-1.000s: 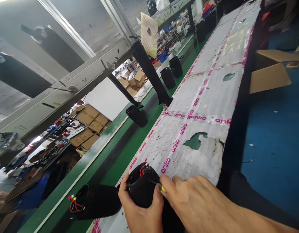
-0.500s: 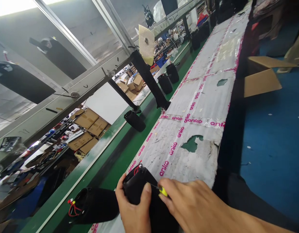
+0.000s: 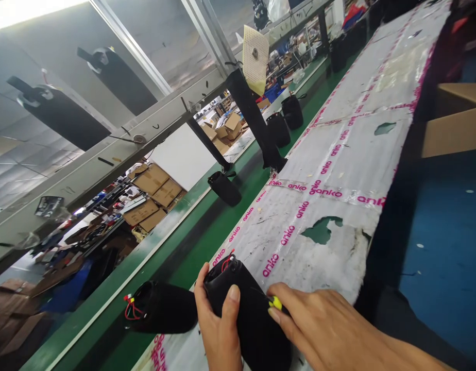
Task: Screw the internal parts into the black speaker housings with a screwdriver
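My left hand [image 3: 222, 317] is wrapped round a black cylindrical casing [image 3: 257, 314], which leans at an angle over the padded bench edge. Thin red wires [image 3: 227, 263] stick out of the casing's open upper end. In my right hand [image 3: 319, 322], thumb and fingers pinch a small yellow-handled tool [image 3: 275, 303]. Its thin dark tip points at the casing's side; whether it touches is too fine to tell. To the left lies a second black casing [image 3: 168, 309] on its side, with red wires and red, white and yellow ends at its mouth.
White sheeting with pink "anko" tape [image 3: 284, 226] covers the bench, torn in places. Beside it runs a green belt [image 3: 184, 237] carrying another black cylinder [image 3: 224, 188] and more farther off. A metal frame [image 3: 118, 149] spans the left. An open cardboard box [image 3: 454, 131] stands right.
The view has shifted, so most of the scene sits farther right. My right hand with the yellow-handled tool has moved away from my left thumb. My left hand keeps its hold on the casing.
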Motion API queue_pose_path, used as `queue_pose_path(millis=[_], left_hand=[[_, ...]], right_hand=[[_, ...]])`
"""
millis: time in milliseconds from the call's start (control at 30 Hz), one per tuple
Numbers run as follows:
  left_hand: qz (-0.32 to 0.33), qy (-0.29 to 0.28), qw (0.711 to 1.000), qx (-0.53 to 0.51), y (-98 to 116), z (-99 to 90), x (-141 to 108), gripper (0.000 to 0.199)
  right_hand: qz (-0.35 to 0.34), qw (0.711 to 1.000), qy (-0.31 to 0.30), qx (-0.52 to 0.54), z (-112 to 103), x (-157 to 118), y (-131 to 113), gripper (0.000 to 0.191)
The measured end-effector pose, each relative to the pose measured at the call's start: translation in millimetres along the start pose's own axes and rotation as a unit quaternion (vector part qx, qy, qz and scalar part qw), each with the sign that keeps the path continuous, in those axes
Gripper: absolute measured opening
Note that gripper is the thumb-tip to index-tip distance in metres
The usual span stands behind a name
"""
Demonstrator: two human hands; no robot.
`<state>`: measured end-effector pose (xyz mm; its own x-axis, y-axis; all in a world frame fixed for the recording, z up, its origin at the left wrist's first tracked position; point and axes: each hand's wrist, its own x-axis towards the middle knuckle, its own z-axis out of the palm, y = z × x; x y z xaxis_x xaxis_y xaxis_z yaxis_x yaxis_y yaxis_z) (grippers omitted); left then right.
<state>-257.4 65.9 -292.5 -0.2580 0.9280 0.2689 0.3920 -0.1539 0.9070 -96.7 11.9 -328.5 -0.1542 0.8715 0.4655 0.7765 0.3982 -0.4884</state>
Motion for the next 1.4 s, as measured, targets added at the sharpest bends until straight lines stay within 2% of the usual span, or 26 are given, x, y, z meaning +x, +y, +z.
queue_pose_path(millis=[233, 567, 667, 767, 933, 1033, 1267, 1400], left_hand=[[0.008, -0.008, 1.000, 0.005, 2.1, -3.4, -3.7, 0.072], [0.006, 0.011, 1.000, 0.027, 7.6, -0.2, -10.5, 0.073], [0.044, 0.036, 0.996, 0.064, 10.1, 1.2, -11.7, 0.069], [0.069, 0.046, 0.993, 0.087, 12.6, 1.3, -12.0, 0.068], [0.053, 0.052, 0.993, 0.094, 14.5, 0.5, -11.9, 0.067], [0.057, 0.054, 0.992, 0.095, 13.5, 0.4, -11.3, 0.066], [0.087, 0.071, 0.988, 0.109, 13.5, 3.4, -15.3, 0.063], [0.101, 0.085, 0.984, 0.119, 16.7, 7.0, -19.8, 0.063]], right_hand=[[-0.020, 0.999, -0.027, -0.027, -10.5, 21.6, -9.2, 0.006], [-0.040, 0.997, 0.008, -0.071, -8.8, 18.8, -7.4, 0.021], [-0.040, 0.995, 0.016, -0.090, -7.9, 16.7, -7.8, 0.026], [-0.035, 0.994, 0.014, -0.100, -6.4, 15.8, -8.2, 0.027], [-0.069, 0.988, 0.045, -0.127, -2.4, 16.8, -8.9, 0.027], [-0.065, 0.988, 0.055, -0.128, 0.4, 16.0, -10.0, 0.024], [-0.032, 0.989, 0.043, -0.138, -3.8, 13.4, -14.1, 0.027], [-0.025, 0.989, -0.017, -0.144, -19.4, 18.3, -14.0, 0.025]])
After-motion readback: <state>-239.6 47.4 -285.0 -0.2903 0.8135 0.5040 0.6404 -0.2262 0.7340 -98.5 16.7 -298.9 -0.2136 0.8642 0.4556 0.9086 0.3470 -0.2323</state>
